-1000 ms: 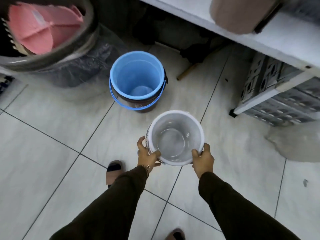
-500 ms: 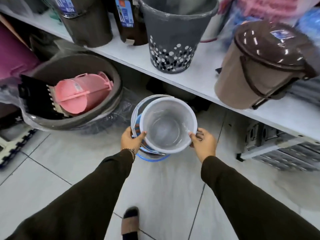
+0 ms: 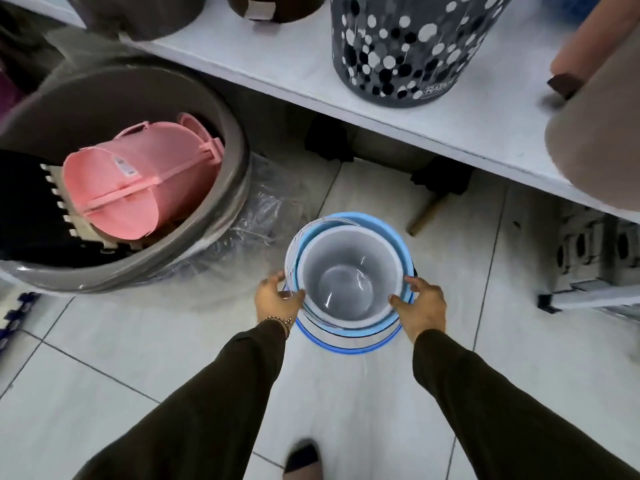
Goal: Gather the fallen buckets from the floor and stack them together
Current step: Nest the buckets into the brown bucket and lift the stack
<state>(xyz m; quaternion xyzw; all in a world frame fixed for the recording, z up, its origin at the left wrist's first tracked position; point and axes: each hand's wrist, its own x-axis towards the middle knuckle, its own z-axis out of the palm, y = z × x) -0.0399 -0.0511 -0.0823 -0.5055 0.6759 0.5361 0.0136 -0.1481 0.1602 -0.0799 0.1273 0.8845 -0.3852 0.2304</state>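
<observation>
A clear white-rimmed bucket point(image 3: 349, 275) sits inside the blue bucket point(image 3: 349, 342), which stands upright on the tiled floor. Only the blue rim and blue handle show around it. My left hand point(image 3: 278, 299) grips the clear bucket's rim on its left side, with the thumb over the edge. On the right side my right hand point(image 3: 420, 308) holds the same rim. The clear bucket's thin handle arcs up at its far left.
A big grey tub point(image 3: 221, 109) with a pink bucket point(image 3: 138, 181) lying in it stands to the left, wrapped in plastic. A white shelf point(image 3: 284, 64) overhead carries a dotted grey bin point(image 3: 398, 46) and brown bins. Grey crates point(image 3: 595, 258) sit right. My shoe point(image 3: 303, 460) is below.
I carried the clear bucket forward from open floor to over the blue bucket and lowered it inside. The view tilted and moved closer to the shelf.
</observation>
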